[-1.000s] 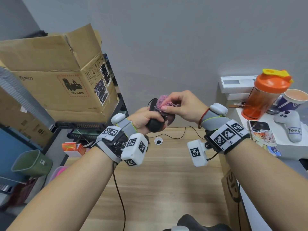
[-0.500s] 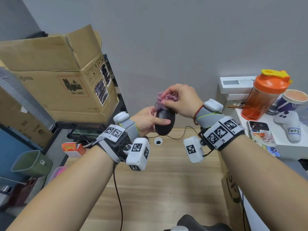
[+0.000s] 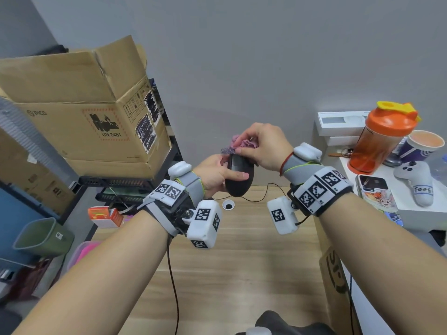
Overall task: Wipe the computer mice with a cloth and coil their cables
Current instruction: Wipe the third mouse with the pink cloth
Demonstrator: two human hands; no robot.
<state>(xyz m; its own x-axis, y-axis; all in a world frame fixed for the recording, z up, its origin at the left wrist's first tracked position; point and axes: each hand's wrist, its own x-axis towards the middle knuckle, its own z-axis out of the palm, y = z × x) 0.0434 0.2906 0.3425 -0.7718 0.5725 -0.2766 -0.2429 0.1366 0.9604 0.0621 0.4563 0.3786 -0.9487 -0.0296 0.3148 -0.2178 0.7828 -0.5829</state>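
Note:
A black computer mouse (image 3: 240,176) is held up above the far end of the wooden table (image 3: 242,250), nose upward. My left hand (image 3: 215,174) grips it from the left, thumb across its body. My right hand (image 3: 262,148) pinches a bunched pink-purple cloth (image 3: 238,143) against the mouse's top end. The thin black mouse cable (image 3: 263,195) droops behind the mouse to the table and runs right. Both wrists carry marker-covered bands.
A large cardboard box (image 3: 82,110) sits on a rack at left, a green bin (image 3: 42,236) below it. At right, a white shelf holds an orange shaker bottle (image 3: 381,139), a paper cup (image 3: 422,146), a white controller (image 3: 417,182) and a phone (image 3: 373,189). A cable grommet hole (image 3: 228,204) is in the table.
The mouse has turned from lying under the cloth to standing nose up, and my right hand has moved the cloth from its side up to its top end.

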